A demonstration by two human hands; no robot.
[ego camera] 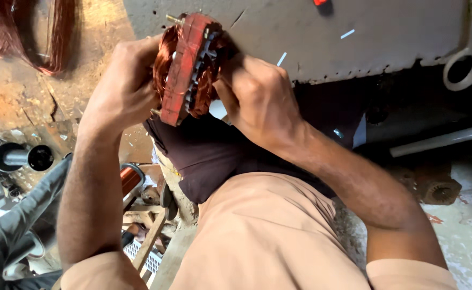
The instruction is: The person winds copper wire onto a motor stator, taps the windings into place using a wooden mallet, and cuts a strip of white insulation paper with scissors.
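The motor core point(188, 67), a red laminated block wound with copper wire, is held up in front of the person's chest, just below the edge of a grey metal table point(322, 32). It is tilted, with its flat red side facing the left and its toothed inner ring turned toward the right. The left hand point(122, 86) is closed around the left side of the core, fingers wrapped over the copper winding and the palm against the red face. The right hand point(257, 99) is clenched at the right side of the core, its fingers curled in against the winding; whether it pinches a single wire cannot be told, as the fingertips are hidden. A small bolt point(173, 19) projects from the upper corner of the core, clear of both hands. Both forearms rise from tan sleeves, and a dark cloth point(209, 156) lies on the lap beneath the core. A loose coil of copper wire point(48, 37) rests on the worn surface at the upper left, well apart from the hands. A grey metal tube point(18, 157) lies at the left edge, and a pale pipe point(440, 140) runs under the table at the right.
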